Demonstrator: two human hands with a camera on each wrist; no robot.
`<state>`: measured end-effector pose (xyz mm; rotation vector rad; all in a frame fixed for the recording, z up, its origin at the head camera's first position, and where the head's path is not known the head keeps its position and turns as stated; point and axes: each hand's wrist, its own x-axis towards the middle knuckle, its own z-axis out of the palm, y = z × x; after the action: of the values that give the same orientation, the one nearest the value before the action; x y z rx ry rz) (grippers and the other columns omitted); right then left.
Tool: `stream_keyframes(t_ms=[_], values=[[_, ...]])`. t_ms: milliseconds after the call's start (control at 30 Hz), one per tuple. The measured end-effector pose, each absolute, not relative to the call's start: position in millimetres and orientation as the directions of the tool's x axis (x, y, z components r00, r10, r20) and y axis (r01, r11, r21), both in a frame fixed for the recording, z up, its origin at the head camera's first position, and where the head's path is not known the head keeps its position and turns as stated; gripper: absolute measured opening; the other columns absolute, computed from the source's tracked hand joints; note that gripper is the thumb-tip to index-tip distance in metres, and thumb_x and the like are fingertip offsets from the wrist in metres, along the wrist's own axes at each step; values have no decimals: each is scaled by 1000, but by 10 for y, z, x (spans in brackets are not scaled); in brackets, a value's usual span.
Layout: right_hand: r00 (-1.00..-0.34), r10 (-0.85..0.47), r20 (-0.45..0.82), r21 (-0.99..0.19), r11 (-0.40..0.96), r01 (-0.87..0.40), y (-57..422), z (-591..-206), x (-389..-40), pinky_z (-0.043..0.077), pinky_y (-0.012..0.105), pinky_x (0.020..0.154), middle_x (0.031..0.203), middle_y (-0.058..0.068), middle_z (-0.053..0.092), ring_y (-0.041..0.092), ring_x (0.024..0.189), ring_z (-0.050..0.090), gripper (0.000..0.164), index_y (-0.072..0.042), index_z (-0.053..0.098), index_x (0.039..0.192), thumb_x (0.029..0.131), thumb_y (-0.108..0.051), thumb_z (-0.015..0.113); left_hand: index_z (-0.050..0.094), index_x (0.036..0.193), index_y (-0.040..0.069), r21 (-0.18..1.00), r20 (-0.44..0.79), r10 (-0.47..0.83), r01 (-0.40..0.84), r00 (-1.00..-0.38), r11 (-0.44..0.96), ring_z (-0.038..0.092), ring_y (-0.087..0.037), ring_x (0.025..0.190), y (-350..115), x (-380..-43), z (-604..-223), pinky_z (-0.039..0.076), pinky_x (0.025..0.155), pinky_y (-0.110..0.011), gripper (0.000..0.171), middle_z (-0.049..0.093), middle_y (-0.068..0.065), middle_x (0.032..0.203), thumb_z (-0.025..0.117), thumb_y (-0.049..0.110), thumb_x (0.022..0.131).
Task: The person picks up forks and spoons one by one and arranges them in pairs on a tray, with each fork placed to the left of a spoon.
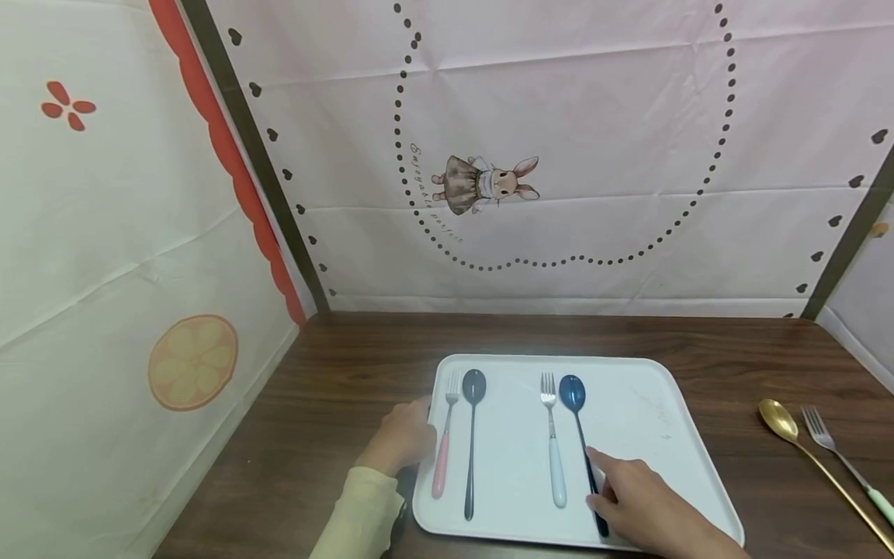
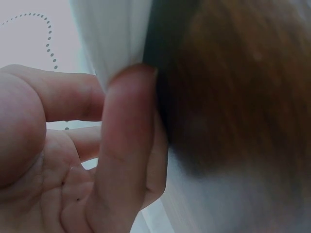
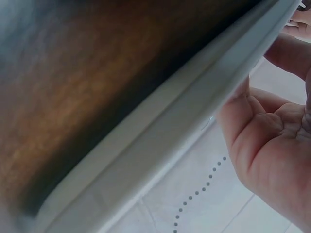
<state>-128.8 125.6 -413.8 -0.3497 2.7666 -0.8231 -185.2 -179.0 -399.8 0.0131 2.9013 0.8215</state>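
My left hand [image 1: 403,436] grips the left rim of a white tray [image 1: 513,466]; in the left wrist view its fingers [image 2: 127,126] meet the white edge. Near that hand lie a fork with a pink handle [image 1: 441,466] and a dark grey spoon [image 1: 474,386]. Toward the tray's middle is a fork with a light blue handle [image 1: 556,473]. Just right of it lies a dark blue spoon [image 1: 573,394], bowl pointing away. My right hand [image 1: 639,497] pinches this spoon's handle with thumb and index finger. The spoon is out of sight in the right wrist view.
On the brown wooden table [image 1: 335,388], right of the tray, lie a gold spoon [image 1: 778,419] and a fork with a pale green handle [image 1: 881,505]. A printed cloth [image 1: 594,155] rises behind the table, and another cloth [image 1: 105,256] stands along the left side.
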Motion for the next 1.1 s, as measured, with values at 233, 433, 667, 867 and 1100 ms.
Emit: stream_keyframes(t_ms=[233,433,667,867,1100], values=[[-947,-284,-151,-529,832,-165,1237,-4130,-1289,42,27,52,59,-5,50,9,52,44,58,6,46,130,80,-15,68,53,120,2,521,-118,34,-32,-992,853,52,-20,63,-1784,-1867,-4000,47,52,-35,38,55,-9,82,47,7,83],[-947,-291,-138,-530,829,-178,1228,-4143,-1304,42,27,51,59,-6,50,8,52,44,58,6,46,130,81,-15,68,51,125,3,510,-118,33,-32,-992,860,53,-20,65,-1788,-1869,-4003,48,54,-35,42,57,-10,88,48,7,83],[-945,-311,-99,-541,814,-211,1227,-4149,-1293,41,26,48,58,-7,49,8,49,42,57,6,46,130,81,-14,67,51,124,3,507,-109,42,-20,-993,862,53,-21,66,-1793,-1866,-4012,47,54,-35,42,57,-10,88,48,7,82],[-955,-272,-115,-530,830,-173,1212,-4148,-1282,40,26,49,57,-6,48,9,49,42,58,3,47,131,81,-15,68,52,121,2,508,-103,51,-8,-993,861,52,-21,64,-1792,-1865,-4020,47,52,-35,39,56,-10,84,48,6,82],[-937,-343,-66,-535,805,-257,1228,-4159,-1280,40,26,48,55,-6,46,6,48,41,55,1,46,132,82,-11,65,53,119,1,505,-100,55,-3,-993,863,52,-22,63,-1791,-1860,-4021,47,50,-34,38,55,-10,82,47,5,82]])
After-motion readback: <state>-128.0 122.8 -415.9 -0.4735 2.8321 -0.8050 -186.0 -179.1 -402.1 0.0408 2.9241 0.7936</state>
